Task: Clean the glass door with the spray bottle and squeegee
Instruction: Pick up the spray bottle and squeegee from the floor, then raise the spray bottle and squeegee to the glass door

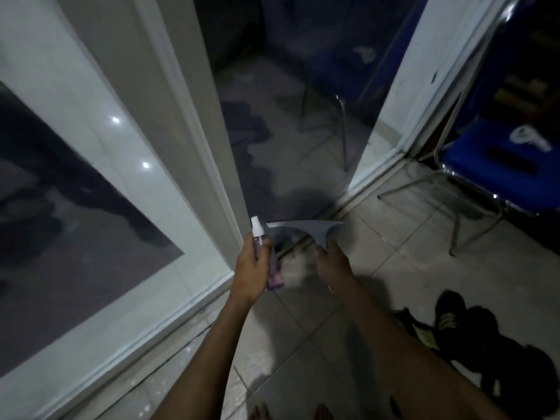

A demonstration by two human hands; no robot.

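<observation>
1. Bare toes [321,412] show at the bottom edge, cut off by it.
2. Left hand [251,274] grips a small clear purple spray bottle with a white nozzle [266,259], just before the dark glass door [288,131].
3. Right hand [333,265] grasps the grey T-shaped squeegee [306,230]; its handle is hidden in the fingers, its blade near the door's bottom edge.
4. Right of the door stands a blue metal-legged chair [497,165]; open tiled floor [394,268] lies between them.

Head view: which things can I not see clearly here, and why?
- Squeegee: its handle is hidden inside the right hand; whether the blade touches the glass door cannot be told.
- Spray bottle: the left hand covers its middle; motion blurs its base.
- Chair: cut off by the right edge; the white thing on its seat is too blurred to name.
</observation>
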